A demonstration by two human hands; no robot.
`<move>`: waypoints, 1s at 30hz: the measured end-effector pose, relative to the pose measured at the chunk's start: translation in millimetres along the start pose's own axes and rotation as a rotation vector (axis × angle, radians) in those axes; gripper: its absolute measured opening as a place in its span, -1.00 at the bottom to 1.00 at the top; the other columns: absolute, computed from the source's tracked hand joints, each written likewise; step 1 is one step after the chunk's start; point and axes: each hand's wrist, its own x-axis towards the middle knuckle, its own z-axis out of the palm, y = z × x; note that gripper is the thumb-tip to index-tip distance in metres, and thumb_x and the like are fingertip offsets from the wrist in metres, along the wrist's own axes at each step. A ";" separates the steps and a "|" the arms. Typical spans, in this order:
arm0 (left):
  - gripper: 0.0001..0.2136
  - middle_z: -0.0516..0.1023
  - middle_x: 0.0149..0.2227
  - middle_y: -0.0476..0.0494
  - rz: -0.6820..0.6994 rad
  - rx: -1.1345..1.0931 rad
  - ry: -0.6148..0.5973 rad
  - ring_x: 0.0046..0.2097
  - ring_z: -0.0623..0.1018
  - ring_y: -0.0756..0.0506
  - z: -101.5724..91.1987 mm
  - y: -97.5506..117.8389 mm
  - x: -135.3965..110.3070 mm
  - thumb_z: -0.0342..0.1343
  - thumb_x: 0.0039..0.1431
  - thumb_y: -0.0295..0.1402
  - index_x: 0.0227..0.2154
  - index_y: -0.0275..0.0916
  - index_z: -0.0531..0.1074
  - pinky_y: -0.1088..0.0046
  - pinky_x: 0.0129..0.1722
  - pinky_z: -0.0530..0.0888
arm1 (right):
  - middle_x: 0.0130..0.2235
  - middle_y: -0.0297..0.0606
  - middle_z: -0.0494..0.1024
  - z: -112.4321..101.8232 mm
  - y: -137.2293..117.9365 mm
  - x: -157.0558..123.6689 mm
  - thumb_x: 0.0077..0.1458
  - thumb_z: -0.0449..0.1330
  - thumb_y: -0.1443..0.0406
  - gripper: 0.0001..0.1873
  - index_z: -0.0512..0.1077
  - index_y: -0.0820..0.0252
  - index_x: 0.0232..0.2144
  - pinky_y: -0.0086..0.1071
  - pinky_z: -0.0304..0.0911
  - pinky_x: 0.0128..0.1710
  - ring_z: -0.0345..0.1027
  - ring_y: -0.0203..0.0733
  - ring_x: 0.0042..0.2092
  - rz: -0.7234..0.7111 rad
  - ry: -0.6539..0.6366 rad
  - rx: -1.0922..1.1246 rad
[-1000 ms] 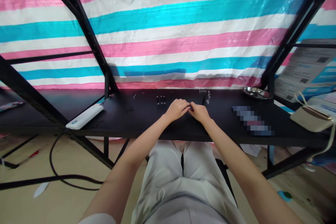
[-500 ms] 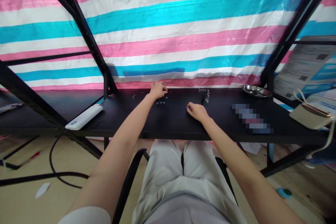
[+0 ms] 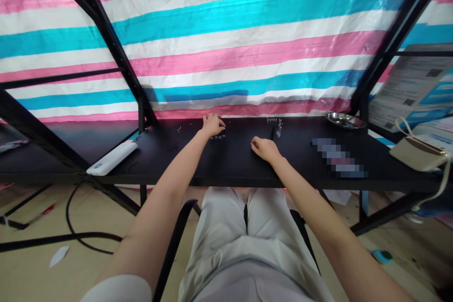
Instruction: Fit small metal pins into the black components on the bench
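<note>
Packaging (image 3: 401, 86): QR codes (image 3: 433, 72), otherwise illegible | left hand (image 3: 213, 125): at dark pieces (image 3: 220, 136)

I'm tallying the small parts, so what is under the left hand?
On the near side of the left hand, pale ends of small cylinders show on the black table. Whatever lies directly beneath the hand is covered.

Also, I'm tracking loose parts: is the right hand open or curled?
Curled: the right hand forms a loose fist over the black table. Whether it holds anything, I cannot tell.
</note>
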 end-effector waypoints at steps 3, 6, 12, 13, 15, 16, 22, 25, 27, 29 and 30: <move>-0.93 0.42 -0.10 -0.22 -0.027 0.060 -0.044 0.03 0.26 -0.35 -1.8 4.8 -2.0 0.23 -0.08 -0.39 -0.47 -0.13 0.58 -0.17 0.05 0.03 | -0.31 -0.28 0.55 -0.3 0.4 0.0 0.16 -0.03 0.24 -0.78 0.37 0.12 -0.21 -0.44 0.04 -0.41 0.40 -0.23 -0.31 0.000 -0.004 -0.003; -0.88 0.38 0.00 -0.16 -0.057 0.130 -0.120 0.09 0.22 -0.32 -7.0 12.1 -4.6 0.17 0.01 -0.33 -0.37 -0.09 0.57 -0.11 0.09 0.03 | -0.31 -0.27 0.55 -0.4 0.7 0.2 0.16 -0.02 0.24 -0.78 0.38 0.13 -0.22 -0.45 0.03 -0.41 0.40 -0.24 -0.32 -0.004 -0.009 -0.002; -0.82 0.34 0.06 -0.14 -0.089 0.204 -0.194 0.13 0.19 -0.32 -13.7 19.0 -6.7 0.11 0.07 -0.28 -0.27 -0.08 0.56 -0.08 0.10 0.05 | -0.32 -0.27 0.55 1.1 1.2 0.5 0.16 -0.01 0.25 -0.79 0.38 0.12 -0.22 -0.45 0.03 -0.42 0.40 -0.23 -0.32 -0.002 0.000 0.008; -0.82 0.34 0.07 -0.14 -0.091 0.206 -0.198 0.13 0.19 -0.32 -13.8 18.9 -6.5 0.11 0.07 -0.28 -0.27 -0.08 0.56 -0.08 0.10 0.05 | -0.32 -0.27 0.55 1.2 1.2 0.5 0.15 -0.01 0.25 -0.79 0.38 0.12 -0.22 -0.45 0.03 -0.42 0.40 -0.23 -0.32 0.000 0.001 0.009; -0.82 0.34 0.07 -0.14 -0.095 0.207 -0.204 0.13 0.19 -0.33 -13.6 18.5 -6.1 0.11 0.07 -0.29 -0.27 -0.08 0.56 -0.09 0.09 0.06 | -0.32 -0.27 0.55 0.9 1.1 0.4 0.16 -0.01 0.25 -0.79 0.39 0.12 -0.22 -0.44 0.04 -0.41 0.40 -0.23 -0.32 0.000 -0.003 0.009; -0.82 0.34 0.07 -0.15 -0.096 0.206 -0.205 0.13 0.19 -0.34 -13.4 18.2 -6.0 0.11 0.06 -0.29 -0.28 -0.08 0.56 -0.10 0.09 0.06 | -0.31 -0.27 0.55 0.6 1.0 0.4 0.16 -0.01 0.25 -0.79 0.39 0.11 -0.22 -0.44 0.04 -0.41 0.40 -0.23 -0.32 0.000 -0.005 0.010; -0.83 0.36 0.05 -0.16 -0.090 0.204 -0.198 0.12 0.21 -0.32 -13.4 18.7 -5.5 0.10 0.06 -0.32 -0.31 -0.10 0.57 -0.12 0.09 0.06 | -0.31 -0.26 0.55 -0.2 1.2 0.9 0.16 -0.02 0.23 -0.77 0.38 0.13 -0.22 -0.45 0.04 -0.41 0.39 -0.23 -0.32 0.013 -0.018 0.014; -0.84 0.36 0.05 -0.16 -0.091 0.198 -0.202 0.13 0.20 -0.32 -14.1 19.8 -5.0 0.11 0.06 -0.32 -0.33 -0.11 0.57 -0.11 0.09 0.06 | -0.31 -0.27 0.55 0.7 2.0 1.3 0.16 -0.02 0.24 -0.78 0.38 0.12 -0.22 -0.45 0.05 -0.40 0.39 -0.23 -0.32 0.013 -0.017 0.019; -0.84 0.36 0.05 -0.15 -0.091 0.196 -0.206 0.13 0.20 -0.32 -14.6 20.6 -4.9 0.11 0.05 -0.33 -0.33 -0.12 0.56 -0.12 0.10 0.05 | -0.31 -0.27 0.55 1.6 2.6 1.5 0.16 -0.01 0.24 -0.78 0.39 0.12 -0.21 -0.45 0.05 -0.40 0.39 -0.23 -0.32 0.013 -0.010 0.020; -0.84 0.36 0.05 -0.15 -0.093 0.197 -0.208 0.12 0.20 -0.32 -15.0 21.2 -5.0 0.11 0.05 -0.33 -0.33 -0.12 0.56 -0.12 0.10 0.04 | -0.31 -0.27 0.55 2.4 2.9 1.6 0.15 -0.01 0.24 -0.78 0.39 0.11 -0.22 -0.45 0.05 -0.40 0.39 -0.23 -0.32 0.013 -0.004 0.021; -0.84 0.36 0.05 -0.16 -0.093 0.198 -0.208 0.12 0.20 -0.32 -15.1 21.3 -5.1 0.10 0.05 -0.34 -0.33 -0.13 0.56 -0.13 0.10 0.04 | -0.31 -0.27 0.55 2.5 3.0 1.6 0.15 -0.01 0.24 -0.78 0.39 0.11 -0.22 -0.45 0.05 -0.40 0.39 -0.23 -0.32 0.012 -0.002 0.021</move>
